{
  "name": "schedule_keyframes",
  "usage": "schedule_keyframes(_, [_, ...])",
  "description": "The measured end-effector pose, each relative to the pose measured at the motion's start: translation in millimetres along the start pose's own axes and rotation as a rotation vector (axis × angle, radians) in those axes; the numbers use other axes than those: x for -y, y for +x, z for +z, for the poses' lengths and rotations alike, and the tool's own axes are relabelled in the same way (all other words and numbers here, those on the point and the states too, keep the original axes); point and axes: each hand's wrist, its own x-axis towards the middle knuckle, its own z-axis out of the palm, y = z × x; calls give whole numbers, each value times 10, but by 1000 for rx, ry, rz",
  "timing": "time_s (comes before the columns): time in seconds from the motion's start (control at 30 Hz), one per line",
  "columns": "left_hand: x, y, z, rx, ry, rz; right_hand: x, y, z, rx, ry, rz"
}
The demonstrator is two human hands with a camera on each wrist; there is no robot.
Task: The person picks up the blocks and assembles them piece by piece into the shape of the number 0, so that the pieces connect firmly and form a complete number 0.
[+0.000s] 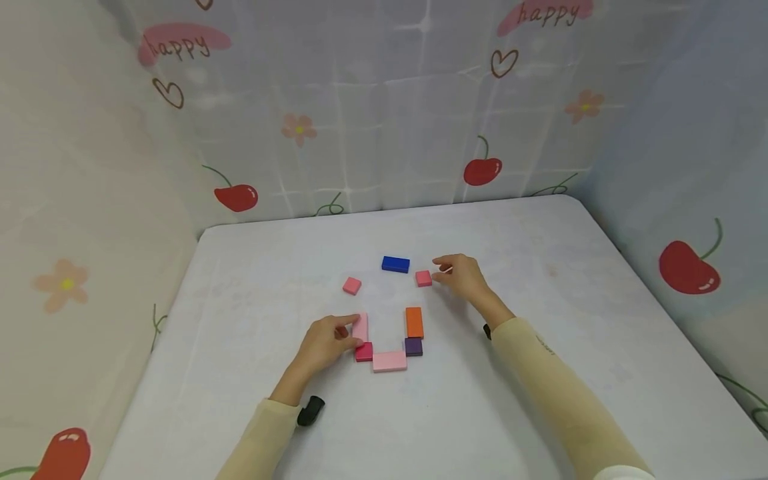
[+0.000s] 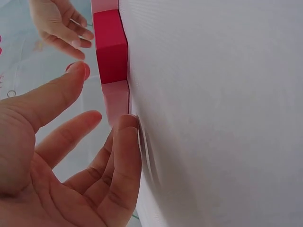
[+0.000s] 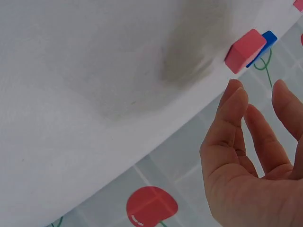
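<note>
My left hand [image 1: 324, 343] is beside the left column of blocks, its fingers loosely bent and thumb apart. Its fingertips are right at an upright-lying pale pink block [image 1: 360, 327] and a crimson block [image 1: 364, 353]; in the left wrist view the crimson block [image 2: 111, 47] stands above the fingers. On the right, my right hand [image 1: 461, 275] hovers by a coral square block [image 1: 423, 278], thumb and fingers spread with nothing between them. The right wrist view shows that coral block [image 3: 245, 51] just beyond the fingertips.
A pale pink block [image 1: 389, 361] lies at the near side. An orange block [image 1: 414, 322] and a dark purple block [image 1: 413, 347] form the right column. Farther back lie a blue block [image 1: 396, 264] and a second coral block [image 1: 352, 285]. Patterned curtains surround the white table [image 1: 264, 267].
</note>
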Motion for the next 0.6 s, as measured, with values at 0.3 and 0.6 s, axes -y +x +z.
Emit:
schedule_keyframes(0.3, [13,12,-9,23,11,2,-53,157,60,82,6,19])
schedule_keyframes(0.6, [31,25,-1,14,31,1,-100,239,127,92,0,17])
